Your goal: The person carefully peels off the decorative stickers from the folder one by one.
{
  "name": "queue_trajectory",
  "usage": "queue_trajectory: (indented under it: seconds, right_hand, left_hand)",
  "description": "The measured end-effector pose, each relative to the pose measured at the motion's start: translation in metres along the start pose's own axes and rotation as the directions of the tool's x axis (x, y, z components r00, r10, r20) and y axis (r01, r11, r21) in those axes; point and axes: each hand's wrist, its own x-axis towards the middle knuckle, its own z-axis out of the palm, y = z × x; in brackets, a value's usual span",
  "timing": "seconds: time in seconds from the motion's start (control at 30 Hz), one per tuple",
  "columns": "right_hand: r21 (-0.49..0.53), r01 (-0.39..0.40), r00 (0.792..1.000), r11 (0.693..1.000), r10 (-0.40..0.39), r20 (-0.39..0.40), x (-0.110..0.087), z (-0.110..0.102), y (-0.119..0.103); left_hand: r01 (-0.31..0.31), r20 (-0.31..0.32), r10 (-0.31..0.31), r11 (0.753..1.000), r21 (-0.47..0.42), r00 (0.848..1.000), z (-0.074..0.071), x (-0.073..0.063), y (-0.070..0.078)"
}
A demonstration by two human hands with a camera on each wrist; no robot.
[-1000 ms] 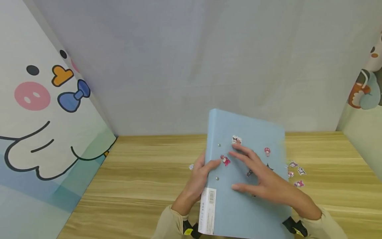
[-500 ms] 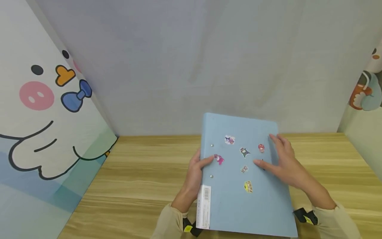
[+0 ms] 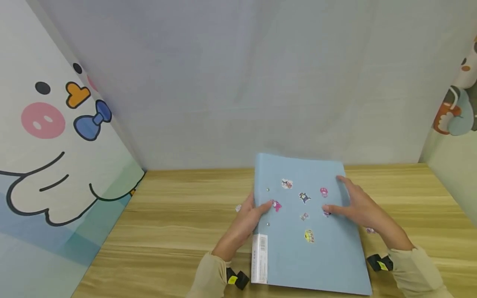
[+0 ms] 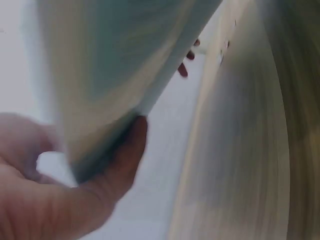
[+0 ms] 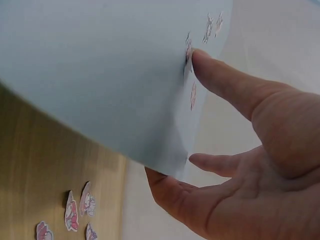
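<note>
A light blue file binder [image 3: 316, 260], with several small cartoon stickers on its cover, is held raised over the table in the head view. My left hand [image 3: 242, 225] grips the spine side, thumb on the cover beside a pink sticker [image 3: 276, 206] and fingers curled underneath, as the left wrist view shows. At the far edge, my right hand [image 3: 367, 211] holds the binder, its thumb pressing over a sticker [image 5: 188, 52] and other fingers below the edge. A yellow sticker [image 3: 309, 236] is lower on the cover. A white barcode label [image 3: 259, 258] wraps the lower spine.
Loose cartoon stickers [image 5: 71, 212] lie on the wooden table [image 3: 179, 215] right of the binder, partly hidden by my right arm in the head view. Another loose sticker [image 3: 238, 207] lies by my left hand. A grey-white curtain [image 3: 223, 82] stands behind the table.
My right hand has moved from over the cover's middle to the right edge and taken hold there. The binder has come down slightly and now lies flatter, stickers uncovered.
</note>
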Motion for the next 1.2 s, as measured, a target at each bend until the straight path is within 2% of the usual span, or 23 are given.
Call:
queue_trajectory:
  seconds: [0.07, 0.17, 0.27, 0.4, 0.53, 0.63, 0.87, 0.93, 1.1, 1.17, 1.2]
  right_hand:
    - [0.004, -0.004, 1.000, 1.000, 0.004, 0.001, 0.002, 0.002, 0.004]
    - [0.002, -0.008, 1.000, 1.000, 0.008, 0.003, 0.004, 0.006, 0.010]
    - [-0.014, -0.009, 1.000, 1.000, 0.009, 0.003, 0.005, 0.011, 0.015]
    - [-0.056, -0.010, 1.000, 0.998, 0.010, 0.003, 0.006, 0.018, 0.018]
    - [-0.087, -0.023, 1.000, 0.996, 0.024, 0.008, 0.007, 0.024, 0.019]
    - [-0.103, -0.033, 0.999, 0.994, 0.034, 0.005, 0.006, 0.027, 0.020]
    - [-0.125, -0.034, 0.999, 0.992, 0.033, -0.014, 0.004, 0.029, 0.022]
    - [-0.132, -0.039, 0.999, 0.990, 0.038, -0.017, 0.004, 0.030, 0.022]
    - [-0.140, -0.072, 0.997, 0.987, 0.071, -0.007, 0.005, 0.033, 0.019]
    - [-0.147, -0.070, 0.998, 0.987, 0.069, -0.009, 0.005, 0.036, 0.016]
    - [-0.155, -0.065, 0.998, 0.986, 0.063, -0.015, 0.006, 0.037, 0.015]
  left_hand:
    - [0.000, 0.008, -0.001, 0.993, 0.120, 1.000, -0.002, 0.000, -0.003]
    - [-0.019, 0.007, 0.018, 0.957, 0.291, 1.000, -0.005, 0.000, -0.008]
    - [-0.046, -0.002, 0.053, 0.897, 0.440, 0.999, -0.004, 0.001, -0.014]
    - [-0.046, -0.010, 0.063, 0.811, 0.584, 0.998, 0.001, 0.000, -0.022]
    - [-0.034, -0.007, 0.051, 0.756, 0.654, 0.999, 0.006, -0.002, -0.028]
    - [-0.028, -0.012, 0.053, 0.702, 0.712, 0.999, 0.010, -0.004, -0.030]
    - [-0.072, 0.006, 0.127, 0.522, 0.850, 0.992, 0.021, -0.009, -0.028]
    - [-0.082, 0.016, 0.139, 0.492, 0.867, 0.990, 0.023, -0.010, -0.029]
    - [-0.110, 0.059, 0.128, 0.442, 0.890, 0.990, 0.022, -0.009, -0.032]
    - [-0.127, 0.089, 0.111, 0.411, 0.903, 0.990, 0.020, -0.009, -0.032]
    - [-0.135, 0.103, 0.103, 0.388, 0.912, 0.989, 0.019, -0.009, -0.032]
